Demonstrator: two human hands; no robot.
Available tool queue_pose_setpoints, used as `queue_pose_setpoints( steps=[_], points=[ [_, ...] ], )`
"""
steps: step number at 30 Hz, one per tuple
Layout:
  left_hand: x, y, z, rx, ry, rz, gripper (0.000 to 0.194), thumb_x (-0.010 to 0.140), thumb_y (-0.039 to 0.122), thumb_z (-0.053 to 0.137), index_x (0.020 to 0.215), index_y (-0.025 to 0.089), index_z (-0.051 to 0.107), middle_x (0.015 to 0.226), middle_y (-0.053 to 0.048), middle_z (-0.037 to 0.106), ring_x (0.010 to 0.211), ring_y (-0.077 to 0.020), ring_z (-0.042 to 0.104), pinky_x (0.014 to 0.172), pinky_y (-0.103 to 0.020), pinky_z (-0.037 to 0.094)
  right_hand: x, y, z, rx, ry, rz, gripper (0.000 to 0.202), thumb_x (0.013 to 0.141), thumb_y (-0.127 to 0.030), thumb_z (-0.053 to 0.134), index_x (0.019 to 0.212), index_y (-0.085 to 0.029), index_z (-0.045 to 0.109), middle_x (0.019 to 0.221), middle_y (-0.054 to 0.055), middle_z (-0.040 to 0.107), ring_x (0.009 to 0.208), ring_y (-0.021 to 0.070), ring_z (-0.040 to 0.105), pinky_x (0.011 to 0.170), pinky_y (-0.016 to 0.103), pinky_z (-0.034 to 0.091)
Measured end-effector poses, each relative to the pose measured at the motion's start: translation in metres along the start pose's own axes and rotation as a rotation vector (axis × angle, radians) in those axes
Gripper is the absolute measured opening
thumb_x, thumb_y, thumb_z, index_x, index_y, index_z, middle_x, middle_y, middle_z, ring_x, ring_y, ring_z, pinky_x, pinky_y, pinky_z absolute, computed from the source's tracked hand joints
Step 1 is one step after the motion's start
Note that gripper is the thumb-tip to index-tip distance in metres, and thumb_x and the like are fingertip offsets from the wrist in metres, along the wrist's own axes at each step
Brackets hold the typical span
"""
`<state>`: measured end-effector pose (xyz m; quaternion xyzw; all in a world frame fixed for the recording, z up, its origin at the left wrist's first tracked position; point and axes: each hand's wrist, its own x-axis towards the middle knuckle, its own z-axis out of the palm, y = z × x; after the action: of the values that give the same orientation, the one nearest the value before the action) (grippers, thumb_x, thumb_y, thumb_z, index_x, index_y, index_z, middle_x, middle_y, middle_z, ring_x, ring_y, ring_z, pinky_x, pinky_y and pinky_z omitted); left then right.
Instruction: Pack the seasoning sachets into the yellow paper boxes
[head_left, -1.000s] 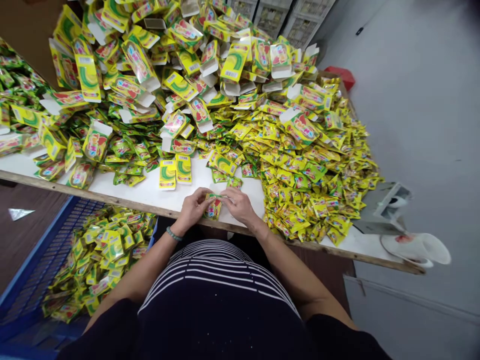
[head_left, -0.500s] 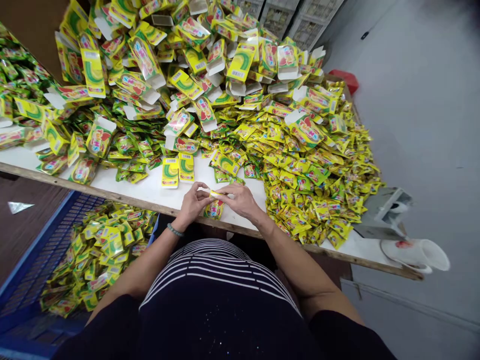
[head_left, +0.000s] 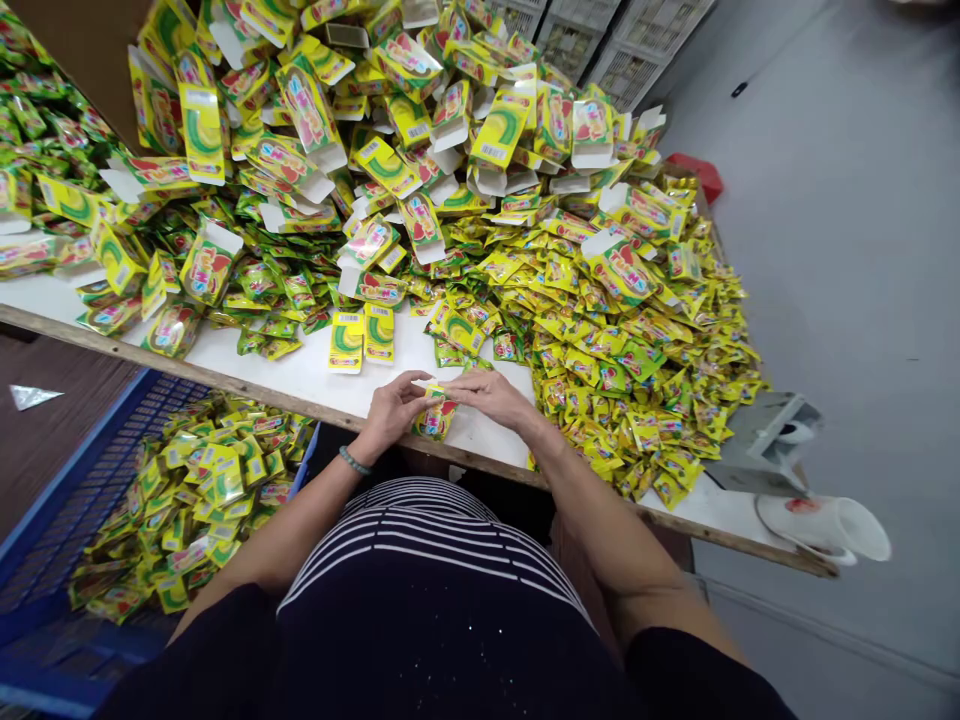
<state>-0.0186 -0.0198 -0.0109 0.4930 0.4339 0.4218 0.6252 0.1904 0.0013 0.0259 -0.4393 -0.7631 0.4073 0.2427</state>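
At the table's front edge, my left hand [head_left: 394,408] grips a small yellow and green box [head_left: 435,416] by its upper left side. My right hand [head_left: 491,395] has its fingers pressed together on the top end of the same box. The box's printed face points up. Just behind and left, two yellow boxes [head_left: 346,343] lie side by side, banana picture up. A few small packets and another box [head_left: 457,328] lie right behind my hands.
Open boxes [head_left: 390,165] are heaped at the back, green packets [head_left: 67,130] at left, yellow packets [head_left: 637,370] at right. A blue crate [head_left: 105,450] of filled boxes stands below left. A grey holder [head_left: 769,443] and white cup [head_left: 832,525] sit at the right end.
My fingers have flattened over the box's top end, and more of its printed face shows. The right hand's fingers are straighter. The view has shifted slightly.
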Motion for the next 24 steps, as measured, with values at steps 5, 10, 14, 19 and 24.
queue_pose_setpoints(
  steps=[5, 10, 14, 19, 24],
  points=[
    [-0.002, -0.002, 0.0, 0.139, 0.037, 0.105, 0.035, 0.077, 0.043, 0.074, 0.101, 0.018, 0.07, 0.09, -0.004, 0.074, 0.085, -0.0185, 0.069, 0.081, -0.029, 0.053, -0.021, 0.0, 0.036, -0.265, 0.317, -0.135, 0.031, 0.095, -0.03, 0.056, 0.122, -0.026, 0.07, 0.109, 0.006, 0.075, 0.103, 0.0239, 0.06, 0.098, 0.046, 0.048],
    [-0.002, -0.004, 0.004, 0.385, 0.022, 0.139, 0.029, 0.085, 0.036, 0.063, 0.109, 0.02, 0.065, 0.084, -0.002, 0.073, 0.076, -0.0155, 0.066, 0.072, -0.026, 0.05, -0.016, -0.012, 0.054, -0.334, 0.491, -0.151, 0.023, 0.095, -0.029, 0.056, 0.108, -0.022, 0.075, 0.104, 0.009, 0.074, 0.099, 0.0232, 0.063, 0.093, 0.043, 0.05],
    [-0.001, 0.009, 0.0, 0.427, 0.01, 0.117, 0.035, 0.083, 0.043, 0.062, 0.108, 0.02, 0.059, 0.071, 0.002, 0.066, 0.064, -0.0141, 0.059, 0.061, -0.023, 0.044, -0.007, -0.009, 0.048, -0.2, 0.471, -0.174, 0.023, 0.096, -0.028, 0.053, 0.099, -0.021, 0.075, 0.097, 0.007, 0.076, 0.093, 0.0199, 0.068, 0.088, 0.036, 0.053],
    [-0.03, 0.079, -0.072, 0.932, 0.195, 0.043, 0.037, 0.082, 0.053, 0.059, 0.102, 0.022, 0.065, 0.064, 0.001, 0.063, 0.058, -0.0157, 0.054, 0.057, -0.025, 0.036, 0.007, 0.023, 0.016, -0.117, 0.697, 0.108, 0.027, 0.096, -0.035, 0.052, 0.101, -0.02, 0.074, 0.101, 0.007, 0.076, 0.087, 0.0198, 0.069, 0.075, 0.032, 0.054],
    [-0.055, 0.131, -0.119, 1.315, 0.245, -0.249, 0.036, 0.08, 0.055, 0.057, 0.092, 0.024, 0.072, 0.082, -0.004, 0.075, 0.071, -0.0243, 0.064, 0.06, -0.03, 0.037, 0.045, 0.047, -0.009, -0.371, 0.694, 0.205, 0.04, 0.091, -0.038, 0.059, 0.125, -0.018, 0.065, 0.122, 0.013, 0.07, 0.11, 0.0276, 0.061, 0.097, 0.041, 0.045]
  ],
)
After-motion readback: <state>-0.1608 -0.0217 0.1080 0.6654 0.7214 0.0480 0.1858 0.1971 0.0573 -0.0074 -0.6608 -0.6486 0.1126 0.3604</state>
